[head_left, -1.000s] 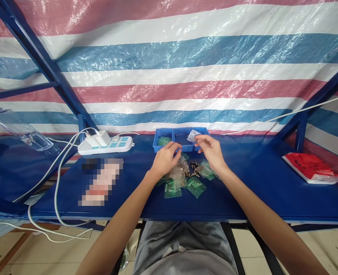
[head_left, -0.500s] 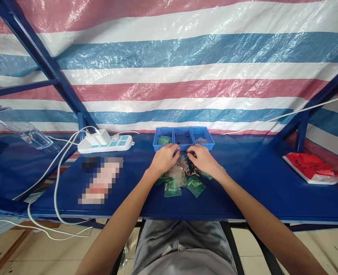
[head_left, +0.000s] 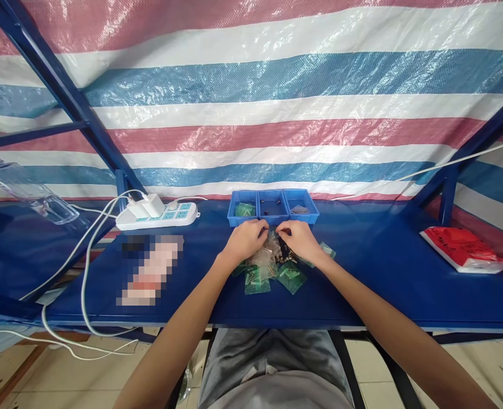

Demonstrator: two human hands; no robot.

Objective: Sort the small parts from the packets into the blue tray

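Note:
My left hand (head_left: pixel 246 241) and my right hand (head_left: pixel 300 240) are close together over a heap on the table, each with thumb and fingers pinched. Whatever lies between the fingertips is too small to make out. Beneath them is a pile of clear plastic bags (head_left: pixel 265 257), with dark and brassy small parts (head_left: pixel 289 254) on its right. Small green bags with pieces inside (head_left: pixel 257 281) lie around the pile, another green bag (head_left: pixel 291 276) at its front right. Just beyond my fingers stands a blue three-compartment tray (head_left: pixel 273 218), holding green packets (head_left: pixel 245 210) on the left and a clear bag (head_left: pixel 299 209) on the right.
A white power strip (head_left: pixel 170 215) with plugs and trailing cables lies on the blue table (head_left: pixel 374 267) to the left. Further left is a clear bottle (head_left: pixel 42 196). A red and white packet (head_left: pixel 464 250) rests at the right. Striped sheeting (head_left: pixel 277 108) hangs behind.
My left hand has drawn slightly back toward me, away from the tray. My right hand has shifted a little to the left, and a green bag beside its wrist shows more.

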